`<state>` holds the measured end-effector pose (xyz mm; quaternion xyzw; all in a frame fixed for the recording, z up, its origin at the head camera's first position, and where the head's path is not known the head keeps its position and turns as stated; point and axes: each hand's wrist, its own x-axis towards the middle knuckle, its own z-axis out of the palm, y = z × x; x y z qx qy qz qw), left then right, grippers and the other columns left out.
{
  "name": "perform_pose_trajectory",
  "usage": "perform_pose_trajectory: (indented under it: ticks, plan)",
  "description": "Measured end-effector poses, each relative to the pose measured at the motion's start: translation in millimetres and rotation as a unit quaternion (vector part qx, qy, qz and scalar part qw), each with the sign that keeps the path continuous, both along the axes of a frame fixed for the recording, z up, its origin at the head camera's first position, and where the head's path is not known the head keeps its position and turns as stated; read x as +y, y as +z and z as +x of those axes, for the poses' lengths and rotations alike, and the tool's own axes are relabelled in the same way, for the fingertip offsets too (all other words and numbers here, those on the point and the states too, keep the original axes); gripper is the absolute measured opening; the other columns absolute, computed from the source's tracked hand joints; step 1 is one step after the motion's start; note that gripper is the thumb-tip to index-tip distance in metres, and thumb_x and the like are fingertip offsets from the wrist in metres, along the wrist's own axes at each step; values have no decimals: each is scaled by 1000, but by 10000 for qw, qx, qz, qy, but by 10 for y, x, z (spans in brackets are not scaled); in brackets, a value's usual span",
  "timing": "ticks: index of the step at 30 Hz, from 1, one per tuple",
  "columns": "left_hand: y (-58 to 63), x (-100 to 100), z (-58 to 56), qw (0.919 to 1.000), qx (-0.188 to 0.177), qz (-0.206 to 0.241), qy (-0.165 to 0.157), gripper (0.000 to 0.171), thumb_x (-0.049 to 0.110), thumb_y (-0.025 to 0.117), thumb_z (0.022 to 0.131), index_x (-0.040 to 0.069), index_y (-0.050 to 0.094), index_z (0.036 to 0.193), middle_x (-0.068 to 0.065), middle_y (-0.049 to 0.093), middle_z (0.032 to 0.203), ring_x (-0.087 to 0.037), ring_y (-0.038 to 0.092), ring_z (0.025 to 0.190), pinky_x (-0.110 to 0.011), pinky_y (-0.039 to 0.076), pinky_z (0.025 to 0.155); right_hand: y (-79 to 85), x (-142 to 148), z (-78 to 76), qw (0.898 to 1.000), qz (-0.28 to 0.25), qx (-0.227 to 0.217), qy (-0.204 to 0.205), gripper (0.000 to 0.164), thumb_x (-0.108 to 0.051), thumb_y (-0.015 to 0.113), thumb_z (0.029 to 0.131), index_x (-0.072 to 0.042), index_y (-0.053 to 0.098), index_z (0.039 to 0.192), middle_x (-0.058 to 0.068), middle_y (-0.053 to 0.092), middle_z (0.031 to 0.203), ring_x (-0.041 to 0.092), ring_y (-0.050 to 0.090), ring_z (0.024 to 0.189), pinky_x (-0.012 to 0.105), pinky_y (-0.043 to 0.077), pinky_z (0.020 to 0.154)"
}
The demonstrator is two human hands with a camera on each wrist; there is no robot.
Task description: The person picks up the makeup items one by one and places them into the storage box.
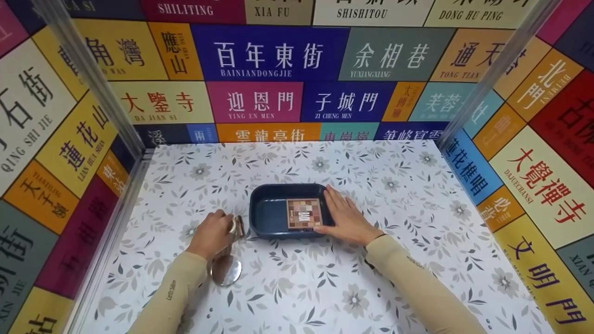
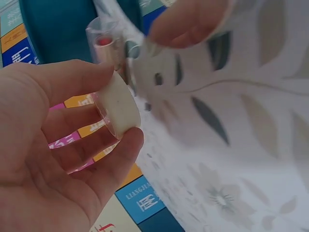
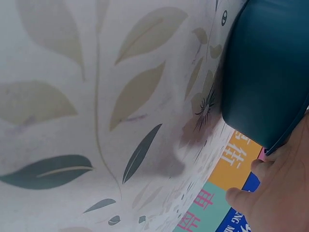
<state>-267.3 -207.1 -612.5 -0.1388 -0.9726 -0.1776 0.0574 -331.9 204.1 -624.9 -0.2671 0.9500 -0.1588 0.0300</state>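
Note:
My left hand (image 1: 214,233) pinches a small round cream-coloured disc (image 2: 119,107) on edge between thumb and fingertips. Just beyond it a lipstick (image 2: 105,48) with a red tip and clear cover stands upright, left of a dark blue dish (image 1: 270,215). The dish is rectangular with rounded corners. An eyeshadow palette (image 1: 304,213), patterned in brown and pink squares, lies in its right half. My right hand (image 1: 350,218) holds the dish's right end, thumb at the near corner by the palette, fingers along the outer wall.
A round, shiny, mirror-like disc (image 1: 226,270) is by the left wrist, partly hidden by the sleeve. White cloth with grey leaves and flowers covers the table (image 1: 394,185). Panels with coloured signs (image 1: 269,53) enclose it at the back and both sides.

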Motion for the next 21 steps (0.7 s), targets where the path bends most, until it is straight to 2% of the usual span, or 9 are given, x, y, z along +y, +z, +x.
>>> perform_pose_trajectory:
  ticks: [3, 8, 17, 21]
  plan:
    - [53, 17, -21, 10000, 80, -2, 5, 14, 8, 80, 80, 5, 68, 87, -11, 57, 90, -33, 56, 80, -48, 50, 67, 4, -7, 1, 10000, 0, -17, 2, 115, -73, 60, 86, -9, 3, 162, 5, -8, 168, 22, -1, 154, 52, 5, 121]
    - [149, 45, -73, 9996, 236, 135, -59, 15, 6, 80, 79, 6, 66, 82, -10, 56, 86, -33, 56, 79, -48, 50, 65, -2, -17, -12, 9999, 65, 86, 48, 114, -74, 57, 87, -7, 4, 162, 12, -1, 169, 30, 6, 154, 58, 11, 120]
    - [333, 123, -179, 9998, 159, 31, -99, 9, 3, 73, 82, 6, 65, 86, -11, 57, 91, -32, 55, 82, -47, 50, 68, -5, -14, -8, 9999, 134, -85, 3, 115, -77, 54, 86, -10, 1, 162, 10, -3, 169, 27, 2, 154, 56, 9, 120]
    - [396, 199, -248, 9997, 204, -18, -166, 11, 3, 74, 84, 7, 64, 86, -12, 57, 93, -32, 55, 83, -47, 51, 69, 3, -13, -7, 9997, 168, -191, 12, 114, -76, 54, 87, -11, -3, 162, 9, -7, 169, 26, 0, 154, 56, 8, 120]
